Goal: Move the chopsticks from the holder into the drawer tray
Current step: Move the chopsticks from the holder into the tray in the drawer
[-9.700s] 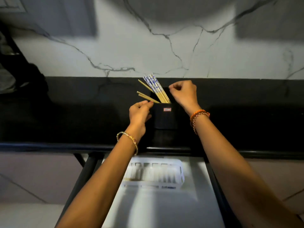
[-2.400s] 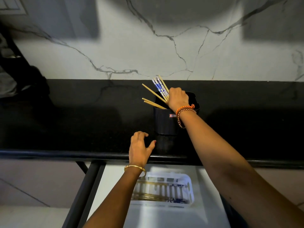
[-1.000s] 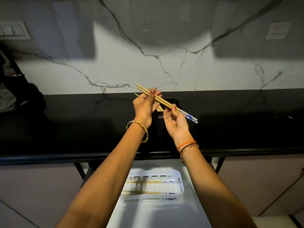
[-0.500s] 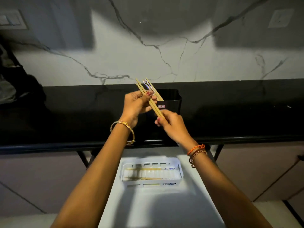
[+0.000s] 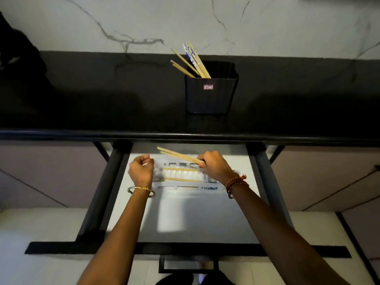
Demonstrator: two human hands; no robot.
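A black holder [image 5: 211, 95] stands on the black counter with several chopsticks [image 5: 193, 62] leaning out to the left. Below it, in the open drawer, lies a white tray [image 5: 185, 174] with a few chopsticks lying across it. My right hand [image 5: 213, 166] grips a pair of wooden chopsticks [image 5: 177, 155] just above the tray, their free ends pointing up and left. My left hand [image 5: 141, 169] hovers at the tray's left end with fingers curled, holding nothing that I can see.
The black counter edge [image 5: 185, 136] overhangs the back of the pale drawer floor [image 5: 185, 219]. Dark drawer rails [image 5: 102, 194] run on both sides and a dark front bar [image 5: 185, 248] crosses below. A marble wall [image 5: 205, 23] rises behind the counter.
Both hands dropped from in front of the holder down to the drawer tray. The pair of chopsticks went with the right hand; the left hand let go of them.
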